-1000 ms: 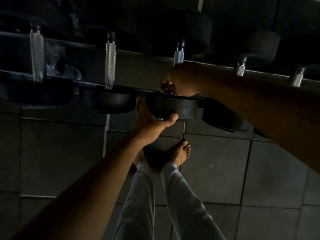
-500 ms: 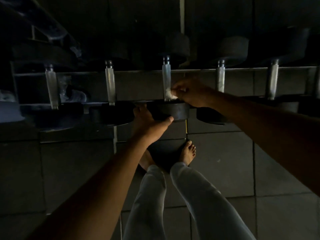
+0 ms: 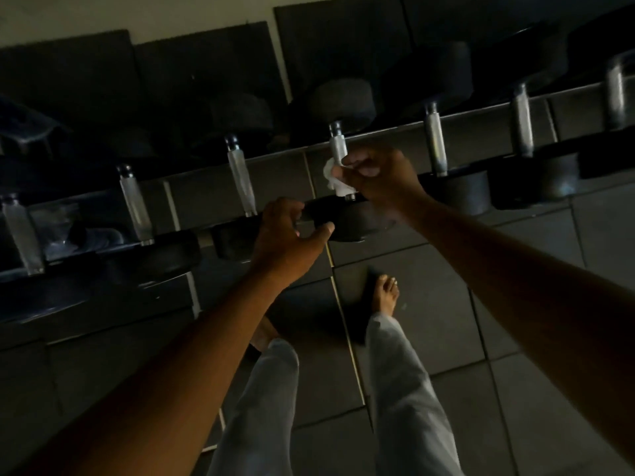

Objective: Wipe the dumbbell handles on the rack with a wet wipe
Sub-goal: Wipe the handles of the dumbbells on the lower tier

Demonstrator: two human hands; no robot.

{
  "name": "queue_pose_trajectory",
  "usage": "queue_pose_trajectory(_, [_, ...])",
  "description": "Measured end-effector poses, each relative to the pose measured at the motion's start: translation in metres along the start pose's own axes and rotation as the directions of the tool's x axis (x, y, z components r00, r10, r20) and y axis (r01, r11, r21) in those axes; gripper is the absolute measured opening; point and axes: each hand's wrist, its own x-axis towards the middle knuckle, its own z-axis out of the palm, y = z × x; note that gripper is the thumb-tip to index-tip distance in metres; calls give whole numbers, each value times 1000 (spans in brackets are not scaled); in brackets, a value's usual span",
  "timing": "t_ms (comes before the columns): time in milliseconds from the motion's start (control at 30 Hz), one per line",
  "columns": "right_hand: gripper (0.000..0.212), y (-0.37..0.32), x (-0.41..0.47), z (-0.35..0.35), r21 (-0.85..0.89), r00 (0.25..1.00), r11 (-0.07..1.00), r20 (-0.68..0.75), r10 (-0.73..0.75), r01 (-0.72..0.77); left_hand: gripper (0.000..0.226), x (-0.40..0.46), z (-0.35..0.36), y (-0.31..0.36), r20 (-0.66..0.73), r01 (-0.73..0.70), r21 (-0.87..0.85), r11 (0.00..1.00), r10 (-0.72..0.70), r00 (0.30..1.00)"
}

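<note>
Rack (image 3: pixel 378 137) holds a row of dumbbells, handles across its rails; your left hand (image 3: pixel 285 235) curls round the near head (image 3: pixel 350 223) of one; your right hand (image 3: pixel 378 176) pinches the wet wipe (image 3: pixel 333 178) against its handle (image 3: pixel 337 147).

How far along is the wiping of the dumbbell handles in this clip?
Midway at best. The right hand grips the wet wipe around one middle handle, while the left hand steadies that dumbbell's near head. No handle visibly shows whether it is already cleaned. Handles on either side, such as the neighbour, have no hand on them.
</note>
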Motion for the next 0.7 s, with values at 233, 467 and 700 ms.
queue_pose_trajectory(233, [39,40,18,-34,-24,998,999,53,-34,35,105,23,67,31,28,197,65,978,-199,980])
queue_pose_trajectory(467, [48,71,47,-49,-231,965,960,240,-104,160,111,39,109,30,5,434,-206,877,-442,897])
queue_pose_trajectory(700, [35,56,70,-51,-231,927,923,291,-236,308,100,37,132,23,-127,390,-378,839,-465,876])
